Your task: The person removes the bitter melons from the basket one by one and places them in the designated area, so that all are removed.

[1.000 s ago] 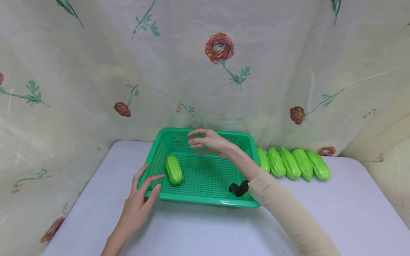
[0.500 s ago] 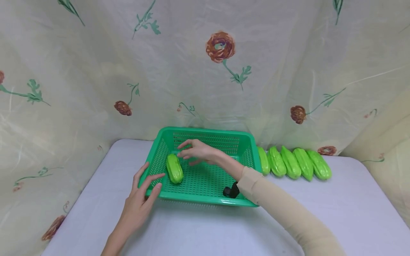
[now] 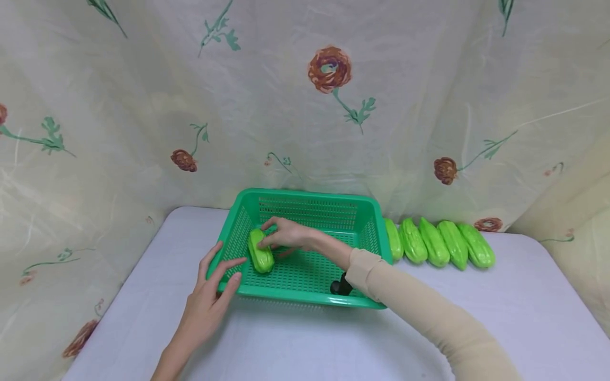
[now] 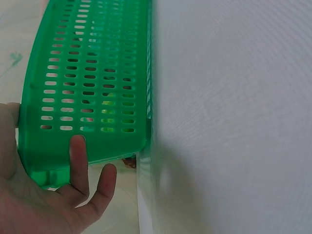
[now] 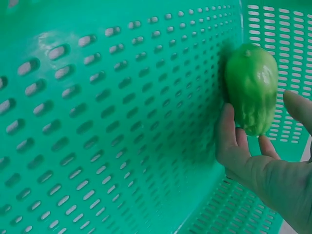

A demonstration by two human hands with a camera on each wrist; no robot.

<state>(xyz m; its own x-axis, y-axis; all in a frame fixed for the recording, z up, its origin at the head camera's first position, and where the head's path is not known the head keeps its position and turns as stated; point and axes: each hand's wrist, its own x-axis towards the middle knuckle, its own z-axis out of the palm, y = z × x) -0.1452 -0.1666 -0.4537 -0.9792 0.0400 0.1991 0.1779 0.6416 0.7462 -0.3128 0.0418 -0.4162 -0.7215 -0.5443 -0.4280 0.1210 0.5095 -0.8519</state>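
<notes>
A glossy, bright green, ridged, cucumber-shaped vegetable [image 3: 261, 258] lies near the left end inside a green perforated plastic basket [image 3: 305, 299]. My right hand [image 3: 288, 234] reaches into the basket, its fingers around the vegetable's far end. In the right wrist view, the thumb stands apart from the vegetable [image 5: 253, 87], and some fingertips lie close against its lower end; contact is hard to tell. My left hand [image 3: 207, 301] holds the basket's near left corner. Seen from the left wrist, some of its fingers lie outside the basket wall [image 4: 78, 102].
Several similar green vegetables [image 3: 433, 242] lie in a row right of the basket, the leftmost partly hidden behind it. A black device [image 3: 341, 286] is at my right wrist. The white-covered table [image 3: 295, 344] backs onto a flowered curtain [image 3: 257, 95].
My right hand has moved left and down into the basket, from above its middle to the vegetable. The left hand keeps its place at the corner, and the vegetable lies where it was.
</notes>
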